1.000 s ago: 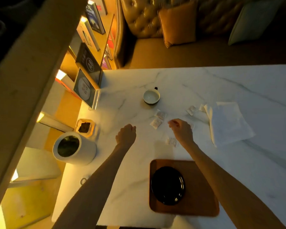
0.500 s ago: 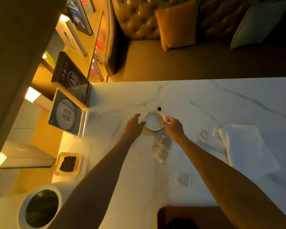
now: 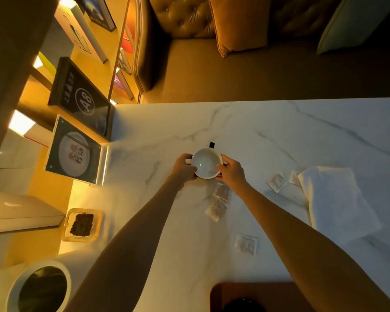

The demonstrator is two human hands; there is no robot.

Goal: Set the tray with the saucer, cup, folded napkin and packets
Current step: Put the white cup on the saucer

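A white cup (image 3: 205, 162) with a dark handle pointing away stands on the marble table (image 3: 268, 131). My left hand (image 3: 184, 167) grips its left side and my right hand (image 3: 231, 172) grips its right side. Several paper packets lie near it: two (image 3: 218, 200) just below my right wrist, one (image 3: 246, 243) nearer me, two (image 3: 279, 181) by the napkin. The white napkin (image 3: 334, 200) lies at the right. The brown tray (image 3: 257, 296) shows at the bottom edge with the dark saucer (image 3: 243, 306) on it, both partly cut off.
An ashtray-like glass dish (image 3: 82, 224) and a white round container (image 3: 40, 287) sit at the table's left end. Acrylic signs (image 3: 74, 152) stand at the left edge. A leather sofa with cushions (image 3: 239, 21) is beyond the far edge.
Both hands reached forward from the packets to the cup and closed on its sides. The view tilted forward, so the tray slid to the bottom edge.
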